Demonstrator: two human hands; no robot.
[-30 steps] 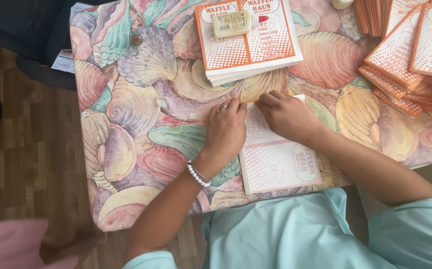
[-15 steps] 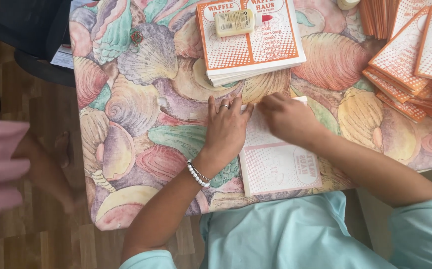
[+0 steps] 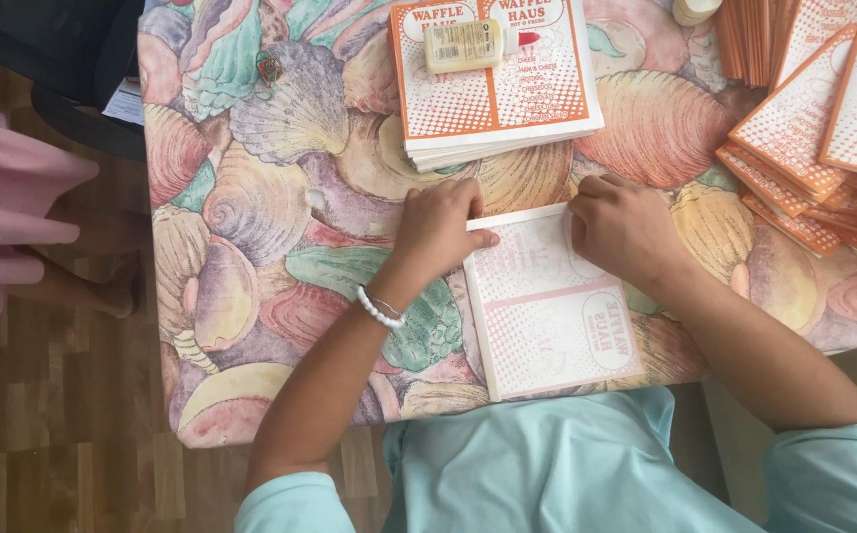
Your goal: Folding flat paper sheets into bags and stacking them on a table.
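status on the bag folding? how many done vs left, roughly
Done: a spread of folded orange-and-white pieces lies at the table's right edge. In hand: the left hand and right hand both press the far edge of one pale sheet lying flat on the shell-print table. Left: a flat stack beyond the hands, with a small yellowish block on top. Counts can't be read.

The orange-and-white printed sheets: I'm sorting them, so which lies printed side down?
The sheet under both hands, at the table's near edge: pale, print showing through faintly. The stack and folded pile show bright orange.

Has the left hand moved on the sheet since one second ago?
No, hardly. The left hand stays pressed on the top left corner of the pale sheet, just below the orange stack.
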